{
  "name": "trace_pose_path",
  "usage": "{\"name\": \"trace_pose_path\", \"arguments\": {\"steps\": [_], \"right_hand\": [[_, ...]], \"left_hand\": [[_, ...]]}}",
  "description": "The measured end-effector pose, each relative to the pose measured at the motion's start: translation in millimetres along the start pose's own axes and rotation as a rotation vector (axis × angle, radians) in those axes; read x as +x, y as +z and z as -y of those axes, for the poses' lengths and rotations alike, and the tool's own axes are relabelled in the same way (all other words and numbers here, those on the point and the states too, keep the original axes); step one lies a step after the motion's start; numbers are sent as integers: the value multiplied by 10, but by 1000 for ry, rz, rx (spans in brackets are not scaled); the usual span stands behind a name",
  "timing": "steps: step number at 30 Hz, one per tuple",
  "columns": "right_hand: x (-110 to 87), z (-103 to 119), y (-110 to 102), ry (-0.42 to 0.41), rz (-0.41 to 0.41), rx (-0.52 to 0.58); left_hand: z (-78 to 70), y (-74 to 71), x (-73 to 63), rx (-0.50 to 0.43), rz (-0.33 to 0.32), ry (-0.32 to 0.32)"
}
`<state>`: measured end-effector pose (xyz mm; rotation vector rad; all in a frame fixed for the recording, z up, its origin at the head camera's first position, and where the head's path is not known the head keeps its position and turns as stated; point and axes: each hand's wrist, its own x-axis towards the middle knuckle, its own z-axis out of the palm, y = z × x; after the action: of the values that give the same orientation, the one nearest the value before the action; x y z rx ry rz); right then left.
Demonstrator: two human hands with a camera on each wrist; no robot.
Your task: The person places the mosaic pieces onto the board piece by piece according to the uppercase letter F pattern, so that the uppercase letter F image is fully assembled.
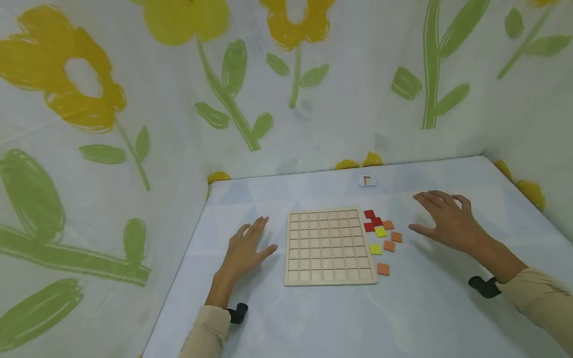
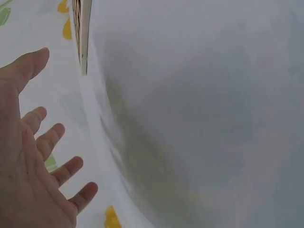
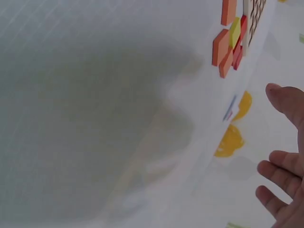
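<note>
A square wooden grid board (image 1: pixel 331 246) lies on the table, its cells bare. Along its right side are loose square tiles: red tiles (image 1: pixel 369 227), yellow tiles (image 1: pixel 376 249) and orange tiles (image 1: pixel 389 246). My left hand (image 1: pixel 246 248) hovers left of the board, fingers spread and holding nothing; the left wrist view shows the palm (image 2: pixel 33 175) with fingers apart. To the right of the tiles my right hand (image 1: pixel 449 223) is held above the table, thumb apart from the loosely bent fingers, nothing in it. The right wrist view shows the orange tiles (image 3: pixel 221 47) beyond its thumb.
A small printed card (image 1: pixel 367 180) lies behind the board near the table's back edge. The pale table (image 1: pixel 331 323) meets a flower-printed cloth (image 1: pixel 349 99) at the back and sides. Black wrist straps (image 1: pixel 238 313) sit at both cuffs.
</note>
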<state>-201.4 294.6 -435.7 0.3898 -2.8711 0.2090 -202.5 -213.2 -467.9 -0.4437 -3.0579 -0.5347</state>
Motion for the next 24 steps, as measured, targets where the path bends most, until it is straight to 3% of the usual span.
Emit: {"name": "trace_pose_path", "arguments": {"steps": [8, 16, 22, 24], "right_hand": [[220, 209, 204, -20, 40, 93], [440, 335, 339, -7, 141, 202], [585, 349, 442, 2, 180, 228], [624, 351, 460, 2, 186, 235]], "left_hand": [[-128, 211, 208, -149, 85, 136], [-110, 360, 270, -243, 64, 145], [-99, 437, 258, -370, 25, 59], [-100, 456, 254, -383, 12, 57]]}}
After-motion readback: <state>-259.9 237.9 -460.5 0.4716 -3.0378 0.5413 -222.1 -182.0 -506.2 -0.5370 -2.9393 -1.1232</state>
